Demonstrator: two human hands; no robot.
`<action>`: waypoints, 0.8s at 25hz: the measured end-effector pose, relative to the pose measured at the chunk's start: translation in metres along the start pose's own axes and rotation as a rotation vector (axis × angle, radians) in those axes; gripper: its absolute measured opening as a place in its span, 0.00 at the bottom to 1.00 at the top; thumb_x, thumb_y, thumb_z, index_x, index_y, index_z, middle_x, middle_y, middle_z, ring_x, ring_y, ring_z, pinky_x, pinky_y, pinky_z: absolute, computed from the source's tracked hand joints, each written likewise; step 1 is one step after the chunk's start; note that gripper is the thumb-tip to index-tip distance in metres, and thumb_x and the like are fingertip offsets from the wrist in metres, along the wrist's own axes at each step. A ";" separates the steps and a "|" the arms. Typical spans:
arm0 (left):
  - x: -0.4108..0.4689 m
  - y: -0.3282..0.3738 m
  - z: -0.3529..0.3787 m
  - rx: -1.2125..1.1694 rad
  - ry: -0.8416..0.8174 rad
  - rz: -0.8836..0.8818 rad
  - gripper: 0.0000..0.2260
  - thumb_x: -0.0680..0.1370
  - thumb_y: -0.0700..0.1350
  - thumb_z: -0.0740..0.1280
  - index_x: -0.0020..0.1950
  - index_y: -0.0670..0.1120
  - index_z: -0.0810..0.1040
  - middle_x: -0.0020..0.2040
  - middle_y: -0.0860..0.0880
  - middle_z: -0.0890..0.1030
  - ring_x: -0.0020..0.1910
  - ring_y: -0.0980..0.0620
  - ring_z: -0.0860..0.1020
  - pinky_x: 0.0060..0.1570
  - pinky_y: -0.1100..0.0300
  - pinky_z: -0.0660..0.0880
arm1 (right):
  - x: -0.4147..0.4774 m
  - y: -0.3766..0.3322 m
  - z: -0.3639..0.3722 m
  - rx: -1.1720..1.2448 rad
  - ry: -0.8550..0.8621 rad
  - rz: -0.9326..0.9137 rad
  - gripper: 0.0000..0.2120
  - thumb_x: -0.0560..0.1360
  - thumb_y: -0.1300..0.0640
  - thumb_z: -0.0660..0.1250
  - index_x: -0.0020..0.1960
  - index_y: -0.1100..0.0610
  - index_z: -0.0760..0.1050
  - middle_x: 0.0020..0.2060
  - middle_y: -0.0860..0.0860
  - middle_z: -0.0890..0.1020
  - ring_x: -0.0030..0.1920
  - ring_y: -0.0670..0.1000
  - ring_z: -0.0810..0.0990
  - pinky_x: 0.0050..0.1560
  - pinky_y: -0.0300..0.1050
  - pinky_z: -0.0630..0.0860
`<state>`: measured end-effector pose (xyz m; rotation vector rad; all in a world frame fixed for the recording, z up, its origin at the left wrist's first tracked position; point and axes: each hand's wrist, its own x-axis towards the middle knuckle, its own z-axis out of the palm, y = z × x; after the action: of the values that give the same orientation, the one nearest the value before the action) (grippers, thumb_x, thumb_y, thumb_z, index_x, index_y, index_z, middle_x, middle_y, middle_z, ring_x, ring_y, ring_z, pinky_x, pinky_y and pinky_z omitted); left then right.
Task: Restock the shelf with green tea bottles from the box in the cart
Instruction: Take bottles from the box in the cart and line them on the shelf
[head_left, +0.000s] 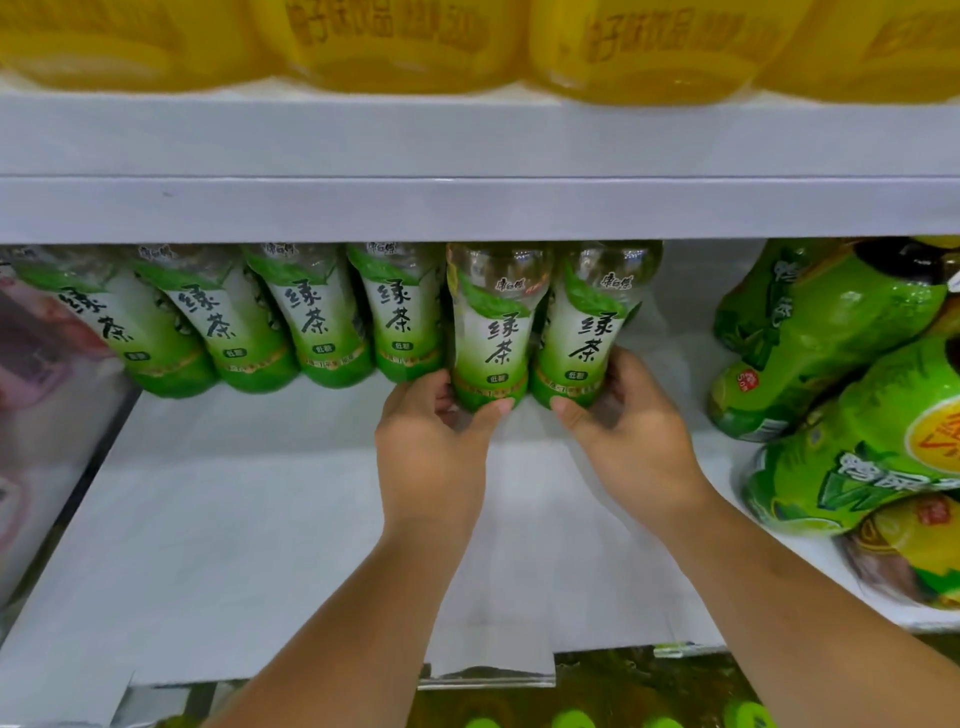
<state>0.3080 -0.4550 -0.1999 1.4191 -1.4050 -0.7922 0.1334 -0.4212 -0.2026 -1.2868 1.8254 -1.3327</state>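
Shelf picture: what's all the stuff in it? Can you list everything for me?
white shelf: one, white, middle
green tea bottles: six, green and white, row at the shelf's back
yellow bottles: four, yellow, shelf above
bright green bottles: at least two, green, tilted, right side
pink packs: blurry, count unclear, left edge
green caps: several, green, bottom edge
left hand: one, grips fifth tea bottle
right hand: one, grips sixth tea bottle
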 end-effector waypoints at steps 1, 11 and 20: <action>0.001 0.001 0.002 0.011 0.022 -0.012 0.16 0.69 0.50 0.81 0.52 0.48 0.84 0.47 0.50 0.82 0.44 0.55 0.80 0.46 0.65 0.77 | 0.000 0.000 0.000 -0.008 0.012 -0.004 0.25 0.71 0.53 0.77 0.65 0.44 0.73 0.55 0.38 0.83 0.57 0.40 0.81 0.58 0.40 0.76; 0.009 0.005 0.009 0.088 0.083 -0.153 0.14 0.68 0.59 0.79 0.38 0.49 0.82 0.38 0.51 0.82 0.38 0.54 0.79 0.36 0.63 0.74 | 0.011 0.000 0.015 -0.144 0.102 0.008 0.28 0.69 0.38 0.71 0.68 0.41 0.72 0.52 0.40 0.82 0.53 0.39 0.79 0.56 0.45 0.78; 0.015 0.011 0.012 0.098 0.112 -0.300 0.18 0.66 0.64 0.79 0.33 0.50 0.81 0.31 0.58 0.80 0.36 0.63 0.77 0.31 0.67 0.70 | 0.014 -0.003 0.017 -0.342 0.085 0.046 0.31 0.74 0.33 0.63 0.74 0.39 0.63 0.56 0.45 0.82 0.62 0.51 0.76 0.60 0.54 0.77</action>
<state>0.2946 -0.4710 -0.1912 1.7496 -1.1744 -0.8265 0.1432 -0.4416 -0.2045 -1.3633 2.1997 -1.0975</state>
